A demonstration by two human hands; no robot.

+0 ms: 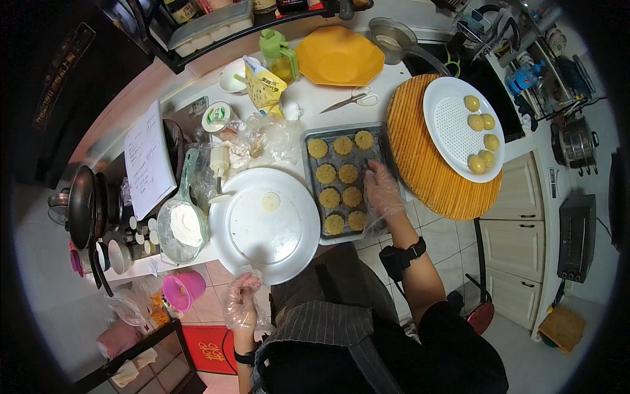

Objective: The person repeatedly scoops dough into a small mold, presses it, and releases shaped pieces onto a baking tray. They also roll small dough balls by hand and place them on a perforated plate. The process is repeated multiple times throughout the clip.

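My right hand [383, 191], in a clear plastic glove, reaches over the right side of a dark metal baking tray [338, 161]; its palm side and anything beneath it are hidden. Several round, patterned mooncakes [348, 174] sit in rows on that tray. Below the near rim of a large white plate [266, 248], my left hand [241, 299] has loosely bent fingers in another clear glove; whether it holds something small is unclear. One pale floury round mark [270, 201] shows on the plate. Against its left rim lies a plunger-type mooncake press [219, 165].
On a round wooden board [413, 162] at right rests a white oval plate [448, 133] with several yellow dough balls [476, 122]. Scissors [352, 100] lie behind the tray. A flour-filled strainer cup [186, 226] and a handwritten notebook [150, 162] stand left.
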